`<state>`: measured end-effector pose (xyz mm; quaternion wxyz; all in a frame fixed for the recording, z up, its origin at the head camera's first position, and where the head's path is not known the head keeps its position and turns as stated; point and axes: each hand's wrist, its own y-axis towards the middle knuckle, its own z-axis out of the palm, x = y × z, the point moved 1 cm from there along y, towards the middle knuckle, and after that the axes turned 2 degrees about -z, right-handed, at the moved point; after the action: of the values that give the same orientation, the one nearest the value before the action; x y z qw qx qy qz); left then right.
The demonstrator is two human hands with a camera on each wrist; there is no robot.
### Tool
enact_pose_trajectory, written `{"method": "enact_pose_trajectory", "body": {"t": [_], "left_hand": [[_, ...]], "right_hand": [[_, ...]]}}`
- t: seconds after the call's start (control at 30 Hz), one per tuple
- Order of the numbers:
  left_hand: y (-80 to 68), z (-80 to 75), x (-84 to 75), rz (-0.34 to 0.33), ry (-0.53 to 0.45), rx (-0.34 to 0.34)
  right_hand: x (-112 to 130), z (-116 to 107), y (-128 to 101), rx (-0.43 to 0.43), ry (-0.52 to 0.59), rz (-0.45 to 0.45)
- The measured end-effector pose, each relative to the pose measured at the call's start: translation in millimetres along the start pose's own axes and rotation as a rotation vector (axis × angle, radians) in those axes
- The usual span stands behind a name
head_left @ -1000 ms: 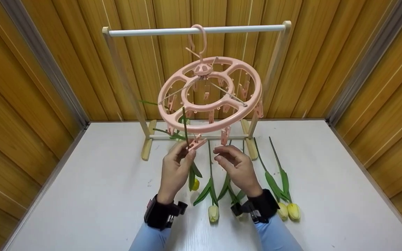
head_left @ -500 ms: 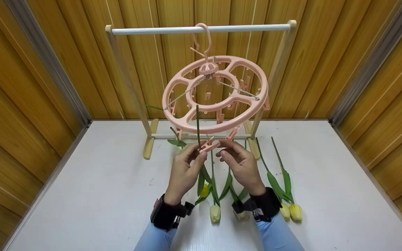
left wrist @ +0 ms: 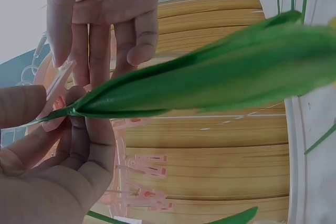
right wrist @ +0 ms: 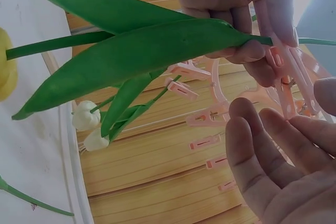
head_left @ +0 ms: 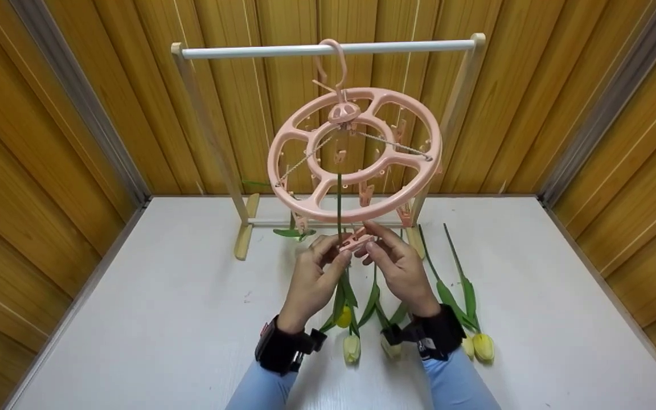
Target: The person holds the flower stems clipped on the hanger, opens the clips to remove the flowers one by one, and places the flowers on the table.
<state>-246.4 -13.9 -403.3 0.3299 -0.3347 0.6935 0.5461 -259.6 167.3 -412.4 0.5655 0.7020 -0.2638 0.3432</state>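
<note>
A pink round clip hanger hangs from a rack bar. My left hand pinches the stem of an artificial yellow tulip, which hangs flower-down with its bare stem end rising in front of the hanger. The left fingers also steady the jaw end of a pink clothespin, right at the stem. My right hand has thumb and forefinger on either side of the clothespin's handle end. In the left wrist view, the tulip's green leaves stretch across the front; the right wrist view shows the clothespin beside the stem.
The rack's white bar rests on wooden posts. Pale tulips lie on the white table, with yellow ones at the right. Other tulips hang from the hanger's left side. Several clothespins dangle from the ring.
Both hands have shifted right, bringing the tulip and clothespin along, and the hanger has turned and swung with them. My right hand, earlier apart from the clothespin, has closed onto its handle end.
</note>
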Motion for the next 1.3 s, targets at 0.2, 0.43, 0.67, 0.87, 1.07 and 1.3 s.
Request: {"method": "enact_pose_trajectory", "body": {"t": [0.2, 0.43, 0.67, 0.87, 1.07, 1.3], "left_hand": [[-1.0, -0.7, 1.3, -0.034, -0.019, 0.018], [-1.6, -6.8, 2.9, -0.073, -0.057, 0.049], [-1.1, -15.4, 5.1, -0.108, -0.072, 0.123], [-1.3, -19.8, 8.7, -0.162, 0.013, 0.184], [-1.4, -22.1, 11.2, -0.174, 0.080, 0.212], [-0.9, -22.7, 10.6, -0.163, 0.068, 0.176]], "right_hand": [[-2, -1, 1, -0.002, -0.016, -0.025], [2, 0, 1, -0.033, 0.005, 0.007], [3, 0, 0, -0.060, 0.038, 0.042], [3, 0, -1, -0.062, 0.038, 0.052], [3, -1, -1, -0.067, 0.043, 0.053], [5, -2, -1, -0.064, 0.052, 0.060]]}}
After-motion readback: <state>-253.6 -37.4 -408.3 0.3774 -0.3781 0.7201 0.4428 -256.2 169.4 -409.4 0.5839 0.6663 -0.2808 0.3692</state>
